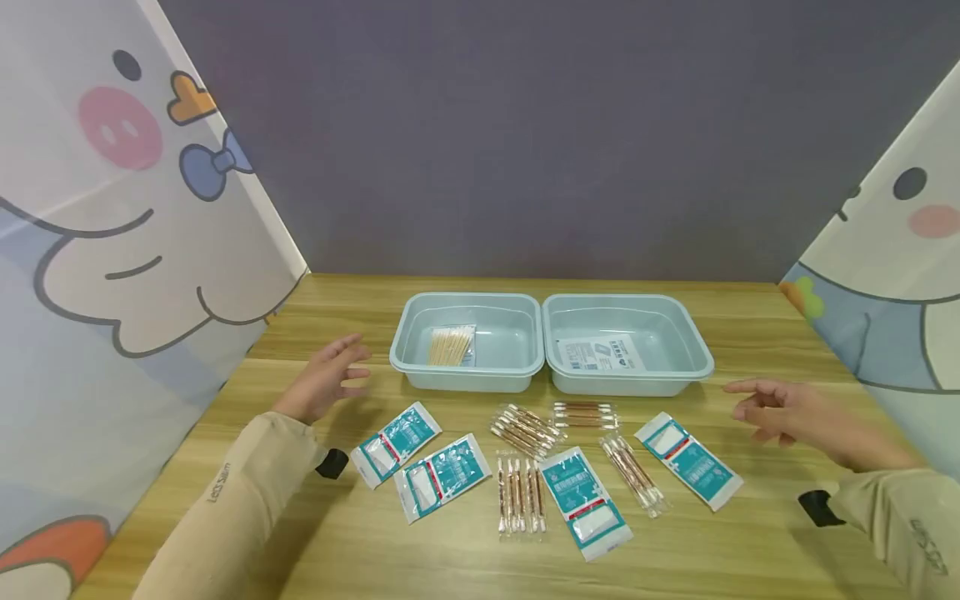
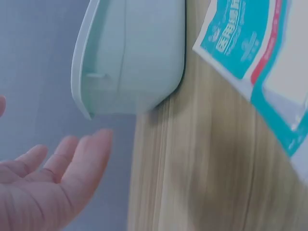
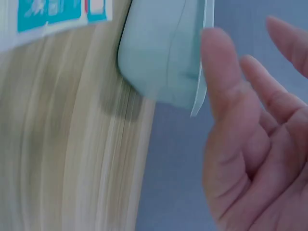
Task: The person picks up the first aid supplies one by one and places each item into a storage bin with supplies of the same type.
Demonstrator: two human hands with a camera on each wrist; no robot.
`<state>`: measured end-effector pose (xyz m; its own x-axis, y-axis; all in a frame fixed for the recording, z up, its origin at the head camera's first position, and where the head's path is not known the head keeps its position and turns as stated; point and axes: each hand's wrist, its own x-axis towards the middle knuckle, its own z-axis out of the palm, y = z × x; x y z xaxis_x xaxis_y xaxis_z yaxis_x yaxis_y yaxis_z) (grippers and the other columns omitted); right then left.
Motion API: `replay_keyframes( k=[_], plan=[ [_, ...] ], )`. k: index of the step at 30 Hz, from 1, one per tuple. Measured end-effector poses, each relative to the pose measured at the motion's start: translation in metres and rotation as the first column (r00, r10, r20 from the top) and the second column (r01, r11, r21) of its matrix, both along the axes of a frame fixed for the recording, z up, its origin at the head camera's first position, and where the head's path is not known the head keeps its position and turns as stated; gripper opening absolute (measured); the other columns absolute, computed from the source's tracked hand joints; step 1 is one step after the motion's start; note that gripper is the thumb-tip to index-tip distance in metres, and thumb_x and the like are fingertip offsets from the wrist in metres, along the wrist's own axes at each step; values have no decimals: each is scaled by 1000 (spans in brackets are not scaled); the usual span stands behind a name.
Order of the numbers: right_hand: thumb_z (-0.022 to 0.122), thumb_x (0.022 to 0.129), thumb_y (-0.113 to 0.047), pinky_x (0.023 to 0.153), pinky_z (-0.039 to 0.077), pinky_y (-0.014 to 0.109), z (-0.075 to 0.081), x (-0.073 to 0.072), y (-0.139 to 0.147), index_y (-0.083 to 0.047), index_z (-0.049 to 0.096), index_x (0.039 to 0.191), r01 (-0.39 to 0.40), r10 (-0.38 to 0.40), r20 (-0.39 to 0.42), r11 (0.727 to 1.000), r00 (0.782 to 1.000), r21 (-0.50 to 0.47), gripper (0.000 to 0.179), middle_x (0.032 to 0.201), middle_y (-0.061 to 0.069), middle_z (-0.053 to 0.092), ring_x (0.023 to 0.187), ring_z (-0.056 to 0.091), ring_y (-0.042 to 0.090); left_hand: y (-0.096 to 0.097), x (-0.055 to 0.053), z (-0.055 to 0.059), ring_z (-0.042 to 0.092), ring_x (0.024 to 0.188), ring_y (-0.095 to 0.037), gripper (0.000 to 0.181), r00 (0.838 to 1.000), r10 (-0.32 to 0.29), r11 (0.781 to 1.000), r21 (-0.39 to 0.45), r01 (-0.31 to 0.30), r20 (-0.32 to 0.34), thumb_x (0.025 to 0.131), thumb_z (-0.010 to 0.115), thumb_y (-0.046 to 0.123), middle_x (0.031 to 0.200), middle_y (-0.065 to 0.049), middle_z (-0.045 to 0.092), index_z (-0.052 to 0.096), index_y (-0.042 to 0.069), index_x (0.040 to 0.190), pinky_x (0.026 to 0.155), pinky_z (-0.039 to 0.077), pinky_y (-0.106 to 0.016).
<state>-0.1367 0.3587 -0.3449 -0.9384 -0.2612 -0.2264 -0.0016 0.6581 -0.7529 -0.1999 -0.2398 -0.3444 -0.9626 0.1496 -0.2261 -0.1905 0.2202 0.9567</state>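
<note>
My left hand is held out at the left of the left light-blue bin, fingers loosely spread and holding nothing. Nearest to it on the table is a teal-and-white sealed packet, with a second teal packet beside it. On the other side, my right hand hovers right of the right light-blue bin, its fingers relaxed around nothing. Another teal packet lies nearest to that hand. In the wrist views, both the left palm and the right palm are bare.
A pack of wooden cotton swabs lies in the left bin, a white printed packet in the right one. Several clear packs of brown cotton swabs and one more teal packet lie in front. A grey wall stands behind.
</note>
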Motion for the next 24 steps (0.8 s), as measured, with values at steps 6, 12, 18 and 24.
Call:
replay_keyframes(
  k=[6, 12, 18, 24],
  plan=[
    [60, 94, -13, 48, 42, 27, -2, 2, -22, 12, 45, 133, -59, 59, -10, 997, 998, 42, 49, 97, 9, 61, 62, 55, 14, 7, -3, -3, 52, 98, -18, 60, 1000, 14, 999, 46, -15, 17, 104, 38, 26, 133, -18, 35, 12, 0, 151, 94, 47, -44],
    [66, 90, -11, 44, 39, 25, -7, 4, -44, 11, 51, 126, -35, 44, -85, 994, 995, 108, 45, 92, 6, 61, 50, 41, 8, 12, -1, -10, 56, 91, -17, 59, 998, 53, 990, 129, -57, 37, 103, 42, 18, 116, -10, 42, 13, -2, 149, 81, 54, -34],
    [66, 87, -7, 45, 43, 25, -12, 7, -64, 14, 50, 125, -28, 28, 28, 999, 999, 20, 46, 86, 6, 59, 57, 50, 12, 19, 0, -13, 59, 81, -13, 55, 990, 138, 975, 172, -143, 36, 101, 45, 12, 119, -15, 42, 20, -1, 148, 69, 55, -27],
    [67, 84, -8, 53, 52, 34, -22, 10, -76, 12, 50, 126, -59, 61, 88, 998, 994, -18, 49, 88, 7, 61, 69, 58, 18, 21, -2, -17, 58, 78, -12, 54, 992, 108, 977, 179, -118, 69, 100, 44, 9, 115, -11, 44, 20, -3, 147, 66, 55, -27]
  ],
)
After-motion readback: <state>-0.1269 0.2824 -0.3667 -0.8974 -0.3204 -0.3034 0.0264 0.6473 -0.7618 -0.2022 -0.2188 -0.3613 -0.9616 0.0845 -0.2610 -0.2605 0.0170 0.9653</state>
